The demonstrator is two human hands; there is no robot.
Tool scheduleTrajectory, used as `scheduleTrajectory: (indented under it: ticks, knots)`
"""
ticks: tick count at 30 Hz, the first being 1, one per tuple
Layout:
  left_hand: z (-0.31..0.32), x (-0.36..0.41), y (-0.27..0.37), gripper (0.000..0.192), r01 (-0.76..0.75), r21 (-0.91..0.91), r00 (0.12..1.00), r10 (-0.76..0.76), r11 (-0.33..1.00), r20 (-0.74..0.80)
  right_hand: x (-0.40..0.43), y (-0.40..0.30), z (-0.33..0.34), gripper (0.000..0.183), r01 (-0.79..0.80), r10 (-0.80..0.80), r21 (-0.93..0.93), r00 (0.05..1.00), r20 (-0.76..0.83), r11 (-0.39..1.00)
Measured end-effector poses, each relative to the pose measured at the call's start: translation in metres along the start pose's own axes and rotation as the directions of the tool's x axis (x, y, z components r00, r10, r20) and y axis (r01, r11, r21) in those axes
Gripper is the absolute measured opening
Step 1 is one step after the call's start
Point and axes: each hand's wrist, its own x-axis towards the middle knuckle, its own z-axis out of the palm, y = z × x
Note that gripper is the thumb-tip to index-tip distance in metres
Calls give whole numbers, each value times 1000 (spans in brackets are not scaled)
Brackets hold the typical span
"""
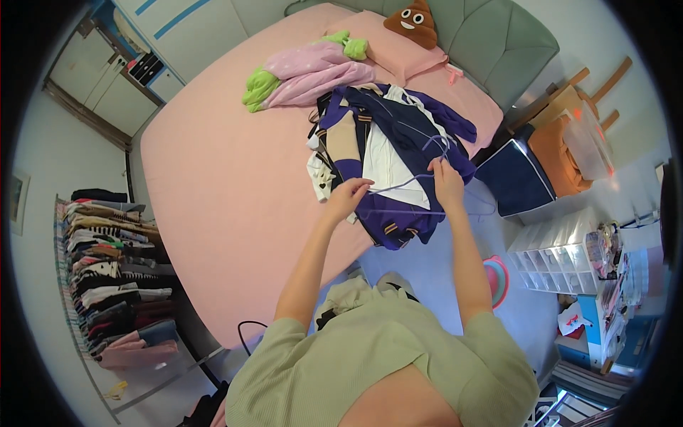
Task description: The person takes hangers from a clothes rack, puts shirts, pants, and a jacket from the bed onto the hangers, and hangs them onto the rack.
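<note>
A purple clothes hanger [405,184] is held over the heap of clothes, and my right hand [447,181] grips it just below its hook. My left hand [347,198] is at the hanger's left shoulder, fingers pointing towards it; whether they close on it is unclear. Beneath lies a heap on the bed: a purple and beige jacket [344,136], a dark navy garment [408,131] and a white garment [383,155]. A white piece with a dark heart [320,176] pokes out at the left. Part of the purple cloth hangs over the bed's edge.
The heap rests on a bed with a pink sheet [224,160]. A pink and green plush [315,69], a pillow [395,42] and a brown plush [412,24] lie farther up. Left is a rack of clothes [117,256]; right are clear drawers [549,256] and a pink basin [496,280].
</note>
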Motion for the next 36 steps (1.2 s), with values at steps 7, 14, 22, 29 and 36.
scheduleTrajectory:
  ticks: [7,14,22,29,36]
  knots:
    - [-19,93,-16,24,41,105,991,-54,994,126,88,53,13,33,-99,99,-59,995,6,993]
    - [-14,204,-49,19,-79,264,992,50,961,118,196,116,58,30,-54,59,-72,996,68,996]
    - [-3,357,-100,15,-27,500,988,99,866,-118,327,181,116,22,-107,116,-48,950,290,993]
    - [14,452,-179,20,-100,743,985,171,662,-19,401,237,197,20,-33,34,-10,903,428,999]
    - [26,514,-219,36,225,888,896,-444,400,-27,415,284,243,55,6,126,-206,773,621,979]
